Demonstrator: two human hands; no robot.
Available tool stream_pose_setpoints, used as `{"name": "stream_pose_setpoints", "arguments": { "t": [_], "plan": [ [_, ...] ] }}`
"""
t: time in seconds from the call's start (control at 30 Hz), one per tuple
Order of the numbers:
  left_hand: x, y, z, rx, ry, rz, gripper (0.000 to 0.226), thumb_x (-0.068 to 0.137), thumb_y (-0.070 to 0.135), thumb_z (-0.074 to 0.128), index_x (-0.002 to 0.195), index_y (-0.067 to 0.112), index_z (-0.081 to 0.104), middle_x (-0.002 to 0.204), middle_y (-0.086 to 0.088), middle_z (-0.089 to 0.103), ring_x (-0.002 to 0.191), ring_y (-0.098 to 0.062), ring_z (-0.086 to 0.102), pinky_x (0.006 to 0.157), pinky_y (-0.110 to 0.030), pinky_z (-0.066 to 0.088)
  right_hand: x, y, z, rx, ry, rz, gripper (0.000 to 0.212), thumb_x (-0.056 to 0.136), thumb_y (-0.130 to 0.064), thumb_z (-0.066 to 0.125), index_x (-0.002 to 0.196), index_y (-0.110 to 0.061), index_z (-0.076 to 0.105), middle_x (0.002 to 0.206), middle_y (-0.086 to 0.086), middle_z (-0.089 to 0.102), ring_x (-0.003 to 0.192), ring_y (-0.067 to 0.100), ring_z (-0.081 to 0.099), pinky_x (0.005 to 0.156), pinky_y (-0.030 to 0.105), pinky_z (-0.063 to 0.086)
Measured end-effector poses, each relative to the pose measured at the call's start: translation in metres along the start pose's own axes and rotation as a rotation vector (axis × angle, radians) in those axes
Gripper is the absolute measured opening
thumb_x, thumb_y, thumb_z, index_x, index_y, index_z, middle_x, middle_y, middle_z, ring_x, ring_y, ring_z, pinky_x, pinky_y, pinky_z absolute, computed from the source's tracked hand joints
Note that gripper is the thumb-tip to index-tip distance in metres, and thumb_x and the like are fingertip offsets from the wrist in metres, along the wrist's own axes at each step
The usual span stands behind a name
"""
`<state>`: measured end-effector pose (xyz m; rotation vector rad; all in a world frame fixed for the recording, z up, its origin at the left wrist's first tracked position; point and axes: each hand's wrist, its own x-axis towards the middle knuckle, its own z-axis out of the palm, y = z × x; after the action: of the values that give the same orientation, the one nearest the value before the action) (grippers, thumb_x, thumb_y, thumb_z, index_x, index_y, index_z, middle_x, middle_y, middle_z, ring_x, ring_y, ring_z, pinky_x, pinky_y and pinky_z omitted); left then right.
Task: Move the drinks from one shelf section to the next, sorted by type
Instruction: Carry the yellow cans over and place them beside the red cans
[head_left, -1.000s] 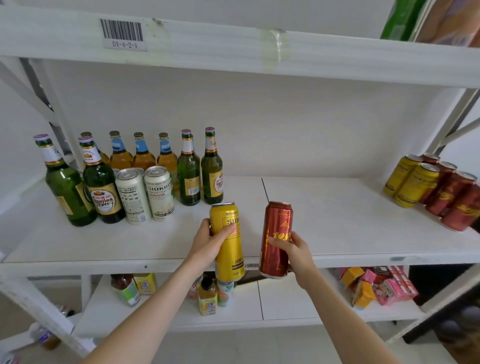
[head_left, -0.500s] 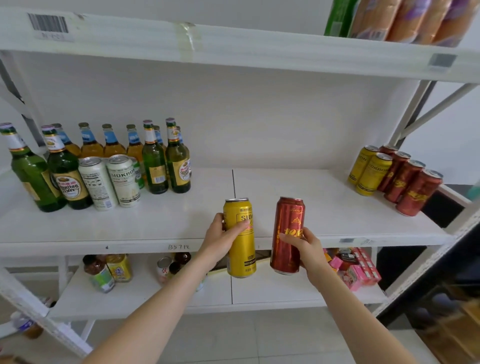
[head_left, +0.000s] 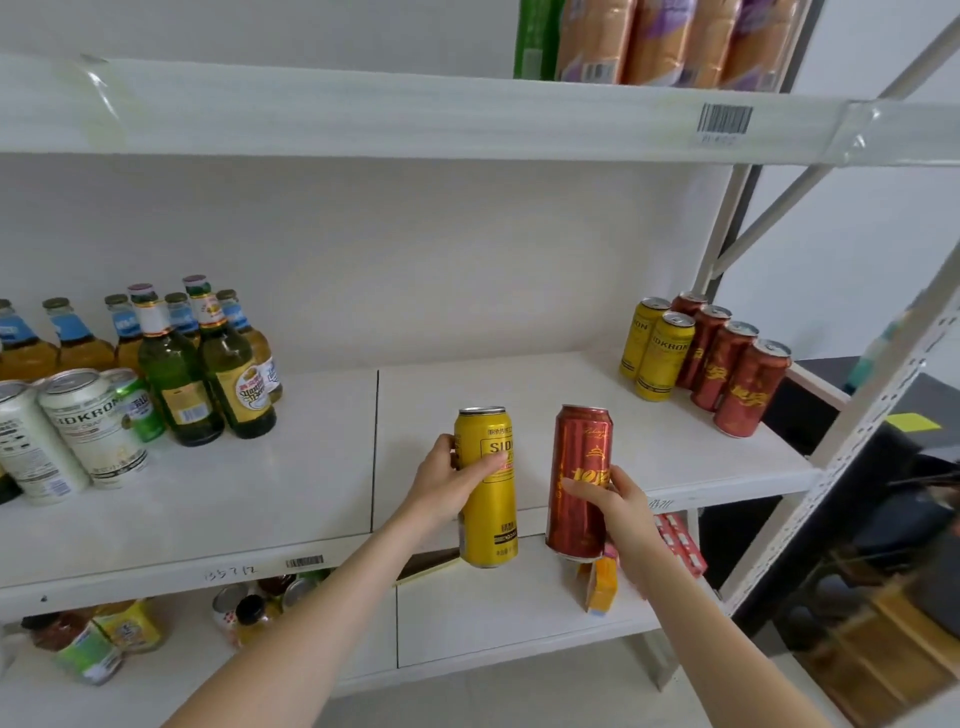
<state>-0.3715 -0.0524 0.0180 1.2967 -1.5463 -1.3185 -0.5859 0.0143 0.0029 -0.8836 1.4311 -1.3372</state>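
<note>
Far left: green and amber glass bottles (head_left: 208, 374) and white aluminium cans (head_left: 78, 431), not yet moved. Left hand (head_left: 447, 480): fingers wrapped round tall yellow aluminium can (head_left: 488, 519). Right hand (head_left: 618, 506): fingers clamped on tall red aluminium can (head_left: 579, 457). Both cans upright, in the air at near edge of white right shelf board (head_left: 519, 384). Step, judged: carry. Next: yellow beside standing yellow cans (head_left: 657, 353), red beside red row (head_left: 737, 384), far right. Open board between; red row close to right edge, white perforated post (head_left: 872, 415) just beyond
</note>
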Motion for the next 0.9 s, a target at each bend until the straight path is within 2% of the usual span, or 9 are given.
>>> {"name": "stream_pose_setpoints", "arguments": {
  "t": [0.1,0.3,0.4,0.53,0.67,0.77,0.9],
  "plan": [
    [0.016,0.008,0.028,0.019,-0.015,0.004,0.059,0.081,0.049,0.073,0.126,0.024,0.045,0.121,0.001,0.06,0.109,-0.019,0.062,0.094,-0.042,0.054,0.016,-0.002,-0.029,0.016,0.021,-0.006,0.037,0.074,-0.017,0.08,0.106,-0.019,0.062,0.101,0.01,0.072,0.09,0.026,0.07,0.073,0.039,0.056],
    [0.036,0.02,0.093,0.015,-0.003,0.002,0.052,0.078,0.051,0.075,0.117,0.029,0.049,0.112,0.007,0.062,0.101,-0.011,0.064,0.083,-0.033,0.055,0.037,-0.004,-0.093,0.041,0.02,0.006,0.041,0.074,-0.017,0.08,0.111,-0.018,0.061,0.102,0.009,0.072,0.09,0.026,0.071,0.069,0.036,0.056],
    [0.038,0.024,0.133,-0.012,0.019,-0.004,0.055,0.077,0.054,0.076,0.118,0.028,0.05,0.113,0.006,0.063,0.101,-0.013,0.064,0.085,-0.035,0.056,0.044,-0.007,-0.131,0.009,-0.015,0.009,0.048,0.074,-0.02,0.081,0.117,-0.019,0.058,0.105,0.008,0.07,0.094,0.027,0.068,0.076,0.041,0.055],
    [0.033,0.034,0.19,-0.04,0.059,-0.013,0.053,0.076,0.053,0.076,0.117,0.03,0.05,0.113,0.006,0.063,0.103,-0.014,0.064,0.09,-0.039,0.055,0.045,-0.015,-0.187,-0.013,-0.061,0.027,0.063,0.063,-0.027,0.085,0.119,-0.019,0.056,0.109,0.009,0.068,0.099,0.029,0.067,0.085,0.046,0.055],
    [0.023,0.049,0.243,-0.105,0.074,-0.022,0.057,0.067,0.061,0.077,0.11,0.035,0.051,0.113,0.005,0.064,0.101,-0.012,0.065,0.082,-0.034,0.056,0.043,-0.024,-0.241,-0.034,-0.077,0.023,0.061,0.064,-0.028,0.084,0.118,-0.022,0.057,0.109,0.006,0.068,0.098,0.026,0.066,0.074,0.037,0.052],
    [0.022,0.059,0.275,-0.116,0.082,-0.024,0.064,0.058,0.066,0.074,0.109,0.036,0.051,0.113,0.005,0.065,0.102,-0.014,0.066,0.085,-0.039,0.058,0.045,-0.027,-0.274,-0.033,-0.092,0.021,0.047,0.073,-0.022,0.082,0.112,-0.027,0.057,0.108,0.003,0.068,0.096,0.022,0.066,0.069,0.032,0.05],
    [0.03,0.069,0.305,-0.071,0.086,-0.011,0.067,0.059,0.065,0.074,0.112,0.032,0.051,0.113,0.004,0.065,0.103,-0.015,0.065,0.09,-0.042,0.057,0.053,-0.028,-0.306,-0.005,-0.084,0.023,0.046,0.076,-0.017,0.079,0.116,-0.025,0.057,0.11,0.005,0.068,0.099,0.024,0.066,0.073,0.034,0.052]
  ]
}}
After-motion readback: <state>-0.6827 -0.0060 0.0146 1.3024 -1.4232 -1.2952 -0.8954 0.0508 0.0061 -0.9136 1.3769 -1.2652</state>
